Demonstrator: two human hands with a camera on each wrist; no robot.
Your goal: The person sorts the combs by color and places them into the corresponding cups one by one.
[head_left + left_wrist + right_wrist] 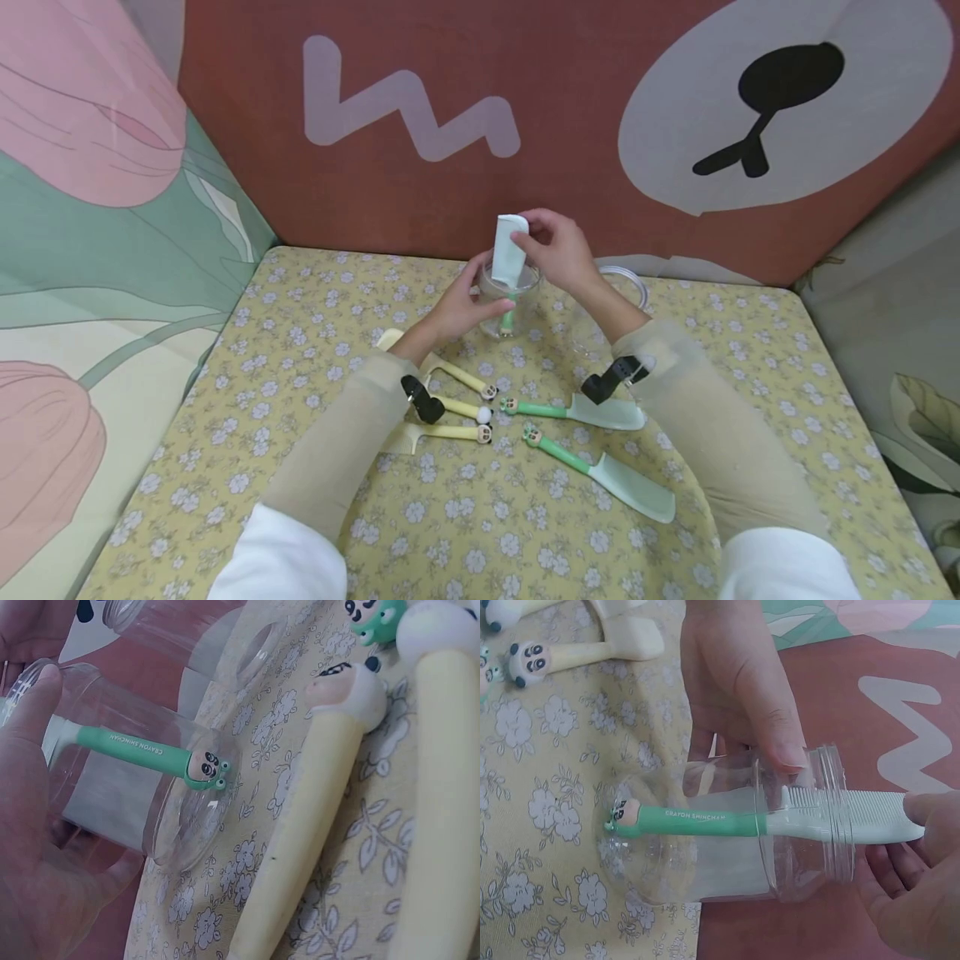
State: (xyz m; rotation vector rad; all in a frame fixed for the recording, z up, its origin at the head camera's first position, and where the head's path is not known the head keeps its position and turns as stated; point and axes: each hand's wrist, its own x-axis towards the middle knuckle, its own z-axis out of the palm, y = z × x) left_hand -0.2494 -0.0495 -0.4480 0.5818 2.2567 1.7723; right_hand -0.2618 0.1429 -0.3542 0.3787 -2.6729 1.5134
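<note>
A clear plastic jar [529,310] stands upright near the table's back edge. My left hand [463,307] grips it from the left, thumb on the near side. Head up in the jar's mouth is a comb [510,250] with a pale mint head. Its green handle [712,823] lies inside the jar, tipped with a small frog-hooded character face [206,769] down by the base. My right hand [561,254] pinches the comb's head above the rim, between thumb and fingers. The comb's teeth show in the right wrist view.
A second clear jar [588,329] is partly hidden behind the right forearm. Two green-handled combs [609,412] lie front right of the held jar. Several yellow-handled combs [453,432] lie near the left wrist. Behind the table stands a brown printed backdrop [420,200].
</note>
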